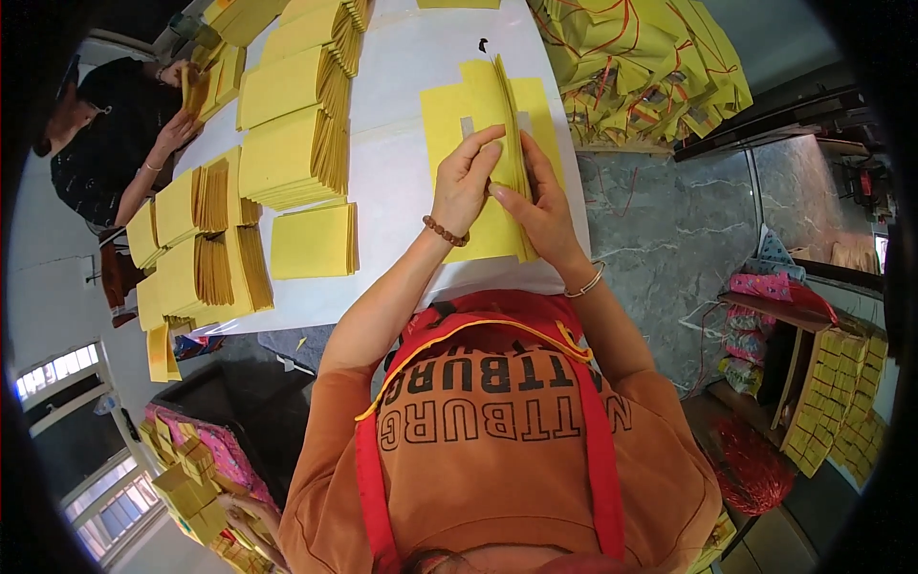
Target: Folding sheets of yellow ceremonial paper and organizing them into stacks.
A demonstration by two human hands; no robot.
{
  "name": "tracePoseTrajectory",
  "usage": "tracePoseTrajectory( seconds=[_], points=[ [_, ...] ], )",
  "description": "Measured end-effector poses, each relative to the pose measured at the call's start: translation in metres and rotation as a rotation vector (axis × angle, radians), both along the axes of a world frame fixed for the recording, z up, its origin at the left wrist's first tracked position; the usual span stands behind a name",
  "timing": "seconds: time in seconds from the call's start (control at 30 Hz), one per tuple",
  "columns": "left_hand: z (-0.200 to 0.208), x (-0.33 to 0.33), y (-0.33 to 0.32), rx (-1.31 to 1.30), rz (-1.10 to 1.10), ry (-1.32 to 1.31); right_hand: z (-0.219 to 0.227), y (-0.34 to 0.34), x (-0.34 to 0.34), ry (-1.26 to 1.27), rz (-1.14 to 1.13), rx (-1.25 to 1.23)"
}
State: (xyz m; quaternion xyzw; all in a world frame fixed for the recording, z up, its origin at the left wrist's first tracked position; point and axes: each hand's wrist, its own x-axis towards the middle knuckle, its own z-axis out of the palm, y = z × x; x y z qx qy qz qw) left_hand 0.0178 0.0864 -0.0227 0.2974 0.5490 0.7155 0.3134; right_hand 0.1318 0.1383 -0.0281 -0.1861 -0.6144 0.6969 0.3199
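the fingers of the left hand (467,182) and right hand (545,210) close from both sides on a thin yellow paper stack (510,110), held on edge. it stands over flat yellow sheets (440,117) by the near edge of the white table (392,115); yellow paper piles (279,153) lie to the left, red-tied yellow bundles (650,67) beyond its right edge.

The sheets (511,120) between my fingers (512,199) look like matt paper; the table (392,105) looks smooth. My apron (483,311) is cloth; the floor (660,220) looks glossy, stone-like.
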Motion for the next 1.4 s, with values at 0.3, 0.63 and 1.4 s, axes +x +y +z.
tracePoseTrajectory(
  seconds=[0.3, 0.63, 1.4],
  points=[
    [-0.006, -0.004, -0.002, -0.072, -0.107, -0.019, 0.004, 0.0, 0.001, 0.008, -0.006, -0.021],
    [0.015, -0.003, -0.008, -0.216, -0.109, -0.08, 0.005, 0.0, 0.002, 0.029, -0.016, -0.082],
    [-0.004, -0.002, -0.002, -0.112, -0.049, 0.098, -0.001, 0.002, 0.001, -0.045, -0.028, 0.085]
  ],
)
